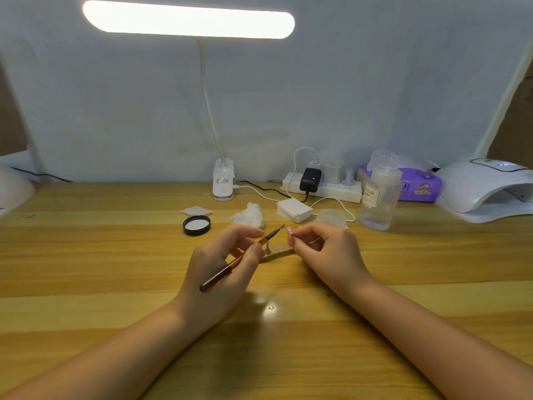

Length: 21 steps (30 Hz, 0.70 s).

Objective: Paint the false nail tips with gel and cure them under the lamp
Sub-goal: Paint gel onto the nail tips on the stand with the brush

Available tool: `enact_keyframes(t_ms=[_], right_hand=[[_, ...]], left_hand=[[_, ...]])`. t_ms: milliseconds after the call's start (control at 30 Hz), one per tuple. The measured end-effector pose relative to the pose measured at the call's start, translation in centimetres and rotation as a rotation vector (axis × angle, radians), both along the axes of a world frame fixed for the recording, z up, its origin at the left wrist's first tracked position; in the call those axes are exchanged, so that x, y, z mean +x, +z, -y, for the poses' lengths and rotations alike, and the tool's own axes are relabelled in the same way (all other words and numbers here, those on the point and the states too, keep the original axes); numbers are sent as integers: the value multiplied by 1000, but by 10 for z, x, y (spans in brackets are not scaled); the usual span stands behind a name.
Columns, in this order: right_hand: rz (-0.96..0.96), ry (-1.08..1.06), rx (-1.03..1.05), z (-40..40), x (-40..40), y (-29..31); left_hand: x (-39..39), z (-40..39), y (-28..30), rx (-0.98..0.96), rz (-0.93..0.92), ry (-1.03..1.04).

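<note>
Head view: a small pale false nail tip (289, 232) with a pinkish sheen is pinched between the curled fingertips of the right hand (326, 249), held just above the desk (115, 284). Facing it from the left is a thin gel brush (230, 262) with a dark brownish handle and a dark metal ferrule; its bristle end points up and right toward the nail tip and stops a little short of it. The left hand (222, 264) grips the brush, thumb and fingers curled round its shaft, with the handle's tail sticking out low past the palm.

Between the two hands, on the desk, lie a small metal-looking stand (268, 249) and a round pale disc (279, 247); detail there is too small to tell.

Beyond the left hand sits a black jar lid (196, 225), and next to it a crumpled white wipe (249, 216). Beyond the right hand are a stack of white cotton pads (294, 209), a low clear pot (331, 217) and a clear pump bottle (379, 194) whose label reads "NAIL" in part. Far to the right of the right hand stands the white curing lamp (487, 189), well apart from the nail tip. A purple tissue pack (418, 186) lies behind the bottle; its print is unreadable.
</note>
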State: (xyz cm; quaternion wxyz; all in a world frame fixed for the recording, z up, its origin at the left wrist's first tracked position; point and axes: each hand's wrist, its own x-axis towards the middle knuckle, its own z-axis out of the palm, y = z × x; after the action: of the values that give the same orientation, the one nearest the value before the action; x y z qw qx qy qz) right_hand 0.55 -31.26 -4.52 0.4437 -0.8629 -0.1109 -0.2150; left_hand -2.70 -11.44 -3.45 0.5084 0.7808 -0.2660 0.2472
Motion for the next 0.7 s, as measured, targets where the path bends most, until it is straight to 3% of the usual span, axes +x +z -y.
enact_keyframes(t_ms=[300, 700], right_hand=[[9, -8, 4, 1, 2, -2], [29, -7, -22, 3, 3, -4]], left_hand=[[1, 2, -1, 74, 61, -46], [1, 2, -4, -40, -48, -34]])
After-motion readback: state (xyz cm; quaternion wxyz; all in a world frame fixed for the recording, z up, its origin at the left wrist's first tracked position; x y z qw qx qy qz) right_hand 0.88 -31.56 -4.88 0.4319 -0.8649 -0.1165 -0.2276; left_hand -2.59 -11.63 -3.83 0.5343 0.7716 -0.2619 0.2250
